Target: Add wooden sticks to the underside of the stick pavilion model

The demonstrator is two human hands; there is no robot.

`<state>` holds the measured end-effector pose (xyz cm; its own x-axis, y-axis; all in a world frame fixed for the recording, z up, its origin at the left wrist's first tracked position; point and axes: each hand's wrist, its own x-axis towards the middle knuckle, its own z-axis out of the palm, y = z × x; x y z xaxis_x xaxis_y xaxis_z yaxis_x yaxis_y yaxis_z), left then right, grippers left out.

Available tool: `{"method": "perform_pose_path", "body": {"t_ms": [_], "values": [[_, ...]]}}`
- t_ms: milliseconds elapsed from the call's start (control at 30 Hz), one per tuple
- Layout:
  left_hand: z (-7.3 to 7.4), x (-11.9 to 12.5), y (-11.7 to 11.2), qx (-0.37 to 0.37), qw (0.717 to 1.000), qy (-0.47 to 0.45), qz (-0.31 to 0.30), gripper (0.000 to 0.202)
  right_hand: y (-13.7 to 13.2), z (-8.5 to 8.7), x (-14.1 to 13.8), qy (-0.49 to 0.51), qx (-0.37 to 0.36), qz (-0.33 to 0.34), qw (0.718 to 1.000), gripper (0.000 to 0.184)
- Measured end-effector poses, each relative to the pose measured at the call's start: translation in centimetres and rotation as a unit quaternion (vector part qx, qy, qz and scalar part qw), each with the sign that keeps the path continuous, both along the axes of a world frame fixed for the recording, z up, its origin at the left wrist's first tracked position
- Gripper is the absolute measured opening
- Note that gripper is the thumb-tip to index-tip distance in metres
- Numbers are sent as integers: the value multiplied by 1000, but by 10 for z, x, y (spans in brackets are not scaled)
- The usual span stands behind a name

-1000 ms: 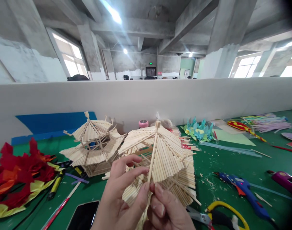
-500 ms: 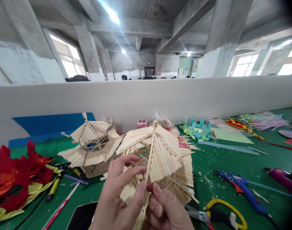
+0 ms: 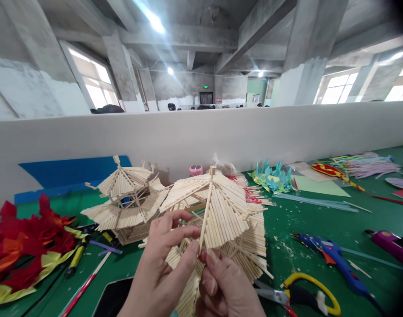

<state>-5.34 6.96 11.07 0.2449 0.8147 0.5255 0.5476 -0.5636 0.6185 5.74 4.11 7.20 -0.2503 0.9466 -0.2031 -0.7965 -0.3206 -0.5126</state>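
Note:
A model pavilion of pale wooden sticks [image 3: 223, 215] stands in front of me, its slatted roof rising to a short stick peak. At the roof's near corner, my left hand [image 3: 170, 259] has its fingers stretched out and apart. Its thumb and fingertips are at the lower end of the ridge stick [image 3: 206, 215]. Just below that corner my right hand [image 3: 223, 281] is closed in a pinch, thumb against forefinger. Whatever lies between those fingertips is too small and covered to make out. Both hands hide part of the lower roof.
Left stands a second stick pavilion [image 3: 128, 198], near red and yellow cut material [image 3: 26, 246] and a dark phone-like slab [image 3: 112, 297]. To the right lie scissors [image 3: 307, 290], a blue glue gun [image 3: 336, 259] and a purple tool [image 3: 389, 246]. A white partition [image 3: 201, 136] runs behind.
My left thumb has shifted slightly up and left along the roof corner. The right hand stays pinched beside it, a little lower left. The pavilion's roof has shifted slightly left.

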Motion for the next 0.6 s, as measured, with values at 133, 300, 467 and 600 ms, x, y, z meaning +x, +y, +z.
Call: {"method": "perform_pose_path", "body": {"t_ms": [133, 300, 467, 600], "values": [[-1, -3, 0, 26, 1000, -8, -9, 18, -3, -3, 4, -13, 14, 5, 1000, 39], [-5, -13, -11, 75, 995, -48, 37, 16, -23, -16, 33, -65, 32, -36, 997, 31], [-22, -15, -32, 136, 964, -185, 134, 13, -49, -41, 81, -211, 22, -155, 965, 36], [-48, -11, -59, 155, 946, -215, 188, 8, -66, -70, 108, -328, 20, -182, 927, 41]]}}
